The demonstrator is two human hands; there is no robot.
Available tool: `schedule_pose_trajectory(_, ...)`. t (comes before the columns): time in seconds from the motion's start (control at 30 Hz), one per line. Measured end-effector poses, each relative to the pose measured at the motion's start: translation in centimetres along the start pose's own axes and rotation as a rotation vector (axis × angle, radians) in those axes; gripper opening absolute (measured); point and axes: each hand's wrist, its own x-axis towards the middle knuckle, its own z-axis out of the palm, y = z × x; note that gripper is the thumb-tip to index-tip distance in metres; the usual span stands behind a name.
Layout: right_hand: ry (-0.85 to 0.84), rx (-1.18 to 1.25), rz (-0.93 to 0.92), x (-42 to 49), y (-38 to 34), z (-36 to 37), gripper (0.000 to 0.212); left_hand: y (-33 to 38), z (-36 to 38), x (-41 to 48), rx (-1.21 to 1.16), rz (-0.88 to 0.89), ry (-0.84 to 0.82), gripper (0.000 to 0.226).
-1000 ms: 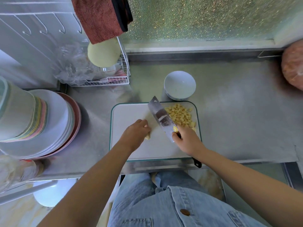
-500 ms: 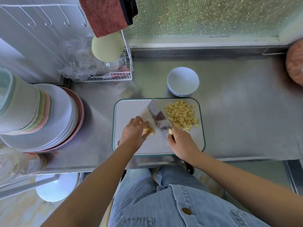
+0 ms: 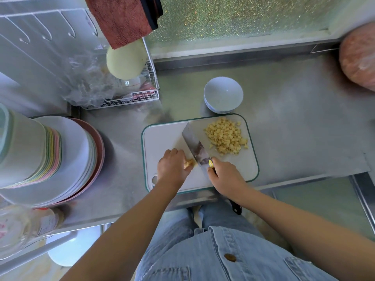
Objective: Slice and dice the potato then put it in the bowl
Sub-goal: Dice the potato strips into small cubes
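A white cutting board [image 3: 162, 136] with a green rim lies on the steel counter. A pile of diced potato [image 3: 226, 136] sits on its right part. My left hand [image 3: 172, 167] curls over a small remaining potato piece [image 3: 189, 163] and holds it on the board. My right hand [image 3: 226, 177] grips the handle of a cleaver [image 3: 194, 146], whose blade stands right beside that piece. A white bowl [image 3: 223, 97] with nothing visible inside stands just behind the board.
A tall stack of plates and bowls [image 3: 46, 157] fills the left. A wire rack [image 3: 121, 96] with plastic bags stands at the back left under a hanging red towel [image 3: 121, 19]. A pinkish wrapped lump [image 3: 359, 57] sits at the far right. The counter's front edge runs just below the board.
The camera has shifted slightly. My left hand has gathered the small potato piece closer to the blade. The cleaver stays beside it and the diced pile has not moved.
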Motion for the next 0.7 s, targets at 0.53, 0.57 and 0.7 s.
schedule_pose_trajectory(0.53, -0.001, -0.086, 0.023, 0.3, -1.4, 2.5, 0.008, 0.0, 0.9, -0.4, -0.152, 0.031, 0.006, 0.021)
schedule_pose_trajectory(0.57, 0.007, -0.091, 0.023, 0.4, -1.6, 2.6, 0.009, -0.1, 0.9, -0.4, -0.144, 0.027, 0.001, 0.020)
schedule_pose_trajectory(0.7, 0.039, -0.095, 0.013, 1.1, -2.0, 2.5, 0.017, -0.1, 0.8, -0.6, -0.134, 0.024, 0.004, 0.020)
